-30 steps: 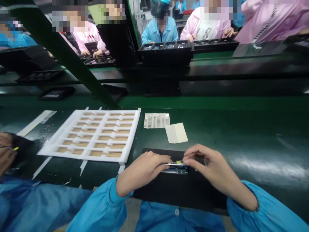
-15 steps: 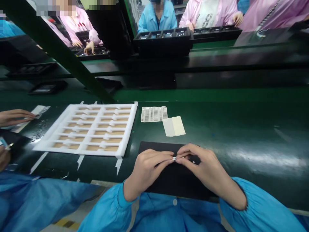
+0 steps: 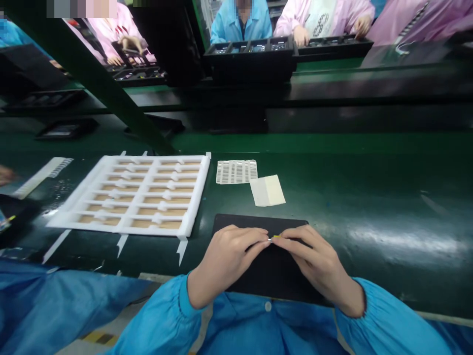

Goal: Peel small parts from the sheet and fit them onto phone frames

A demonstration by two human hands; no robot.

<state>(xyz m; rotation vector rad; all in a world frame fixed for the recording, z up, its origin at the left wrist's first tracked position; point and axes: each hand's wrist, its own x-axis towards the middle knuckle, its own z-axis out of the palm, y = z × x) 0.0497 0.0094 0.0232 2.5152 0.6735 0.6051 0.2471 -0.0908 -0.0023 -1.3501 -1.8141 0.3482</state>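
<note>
Over a black mat, my left hand and my right hand meet at the fingertips. Between them is a tiny silvery part with a bit of yellow at its right end. Both hands are closed in a pinch on this small part, whose kind is too small to name. My fingers hide most of it. Beyond the mat lie a folded cream paper and a sheet of small printed labels.
A white slotted foam tray lies to the left on the green bench. Further left are a label strip and a co-worker's hand. A slanted green post crosses the left side. Black bins stand across the bench.
My right hand has turned and its fingers lie flatter over the part; yellow now shows at its end. The co-worker's hand at the left has drawn back from the label strip.
</note>
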